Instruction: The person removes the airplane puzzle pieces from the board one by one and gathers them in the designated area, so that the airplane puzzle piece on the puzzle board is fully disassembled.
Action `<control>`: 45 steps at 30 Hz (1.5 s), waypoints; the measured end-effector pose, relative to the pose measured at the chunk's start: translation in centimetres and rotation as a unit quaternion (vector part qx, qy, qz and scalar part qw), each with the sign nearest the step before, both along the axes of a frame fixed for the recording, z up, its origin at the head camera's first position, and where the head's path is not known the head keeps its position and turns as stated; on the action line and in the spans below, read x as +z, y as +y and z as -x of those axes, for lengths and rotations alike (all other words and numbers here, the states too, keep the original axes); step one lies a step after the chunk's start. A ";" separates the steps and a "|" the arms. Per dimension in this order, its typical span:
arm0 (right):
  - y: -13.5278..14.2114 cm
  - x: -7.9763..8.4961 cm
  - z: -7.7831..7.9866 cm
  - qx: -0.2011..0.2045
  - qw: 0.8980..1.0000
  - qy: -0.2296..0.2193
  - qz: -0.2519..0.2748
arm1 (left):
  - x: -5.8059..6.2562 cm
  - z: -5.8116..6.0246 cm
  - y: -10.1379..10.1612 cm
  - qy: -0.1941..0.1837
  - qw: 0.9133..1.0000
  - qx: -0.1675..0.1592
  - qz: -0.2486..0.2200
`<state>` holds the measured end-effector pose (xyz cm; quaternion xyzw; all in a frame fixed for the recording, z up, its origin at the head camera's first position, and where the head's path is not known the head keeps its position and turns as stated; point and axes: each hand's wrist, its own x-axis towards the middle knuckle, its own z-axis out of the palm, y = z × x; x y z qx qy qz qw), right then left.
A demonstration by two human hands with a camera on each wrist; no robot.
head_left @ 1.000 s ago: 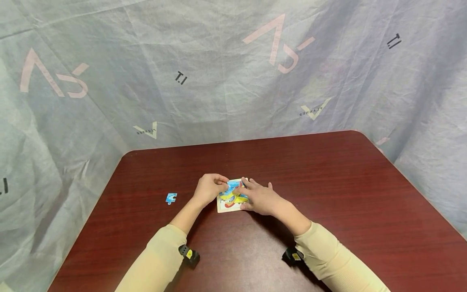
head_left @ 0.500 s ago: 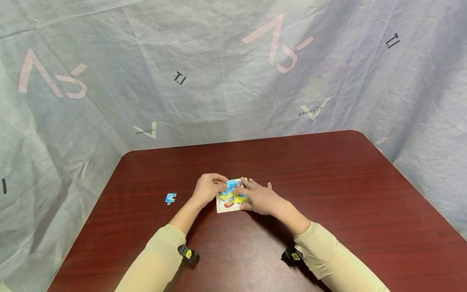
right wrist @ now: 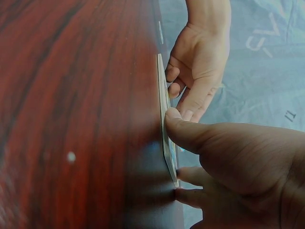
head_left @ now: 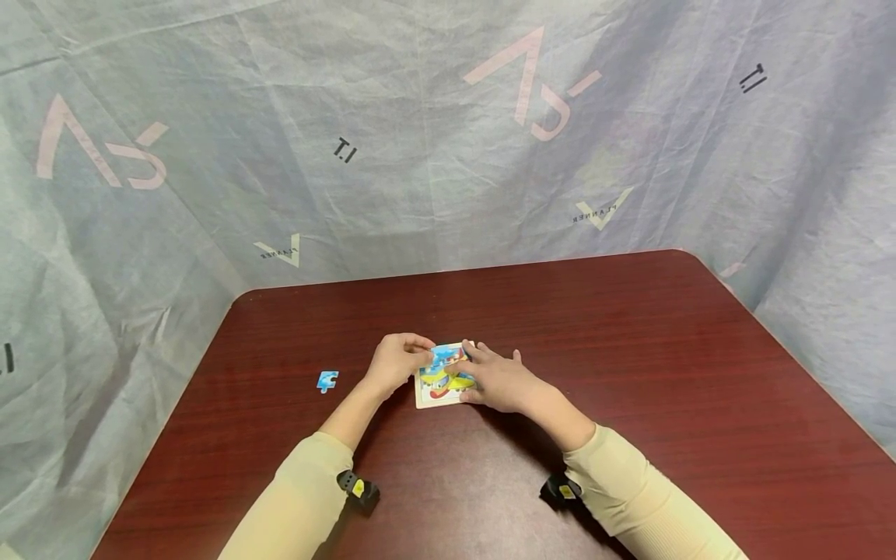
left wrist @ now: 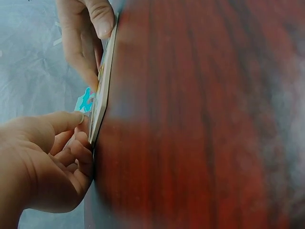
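A square wooden jigsaw board (head_left: 453, 389) with a yellow and red airplane picture lies flat on the table between both hands. At its upper left corner my left hand (head_left: 397, 362) pinches a blue puzzle piece (left wrist: 84, 102) between thumb and fingers; the fingers hide part of it. My right hand (head_left: 500, 381) rests across the board's right side with spread fingers. Its thumb (right wrist: 173, 114) touches the near edge, and other fingertips reach the far edge. Away to the left lies a loose blue and white puzzle piece (head_left: 327, 381).
The dark red wooden table (head_left: 595, 327) has rounded far corners. Grey printed cloth (head_left: 420, 117) hangs behind it and along its sides. A black wrist device is strapped over each beige sleeve (head_left: 301, 482).
My left hand has shifted slightly left at the board's upper left corner. The right hand, the board and the loose piece stay where they were.
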<state>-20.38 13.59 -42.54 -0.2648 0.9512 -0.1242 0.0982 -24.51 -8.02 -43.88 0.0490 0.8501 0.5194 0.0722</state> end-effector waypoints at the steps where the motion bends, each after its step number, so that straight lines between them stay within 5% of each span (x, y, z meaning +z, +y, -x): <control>1: 0.0 0.0 0.0 0.000 1.000 0.000 0.001 | 0.0 0.0 0.0 0.000 1.000 0.000 -0.002; 15: -0.2 0.0 0.0 0.001 1.000 -0.001 0.004 | 0.2 -0.4 -1.2 -0.022 0.998 0.023 -0.055; 45: 0.1 0.1 -0.2 0.001 1.000 -0.004 0.011 | 0.3 -1.1 -4.5 -0.033 0.997 0.033 -0.055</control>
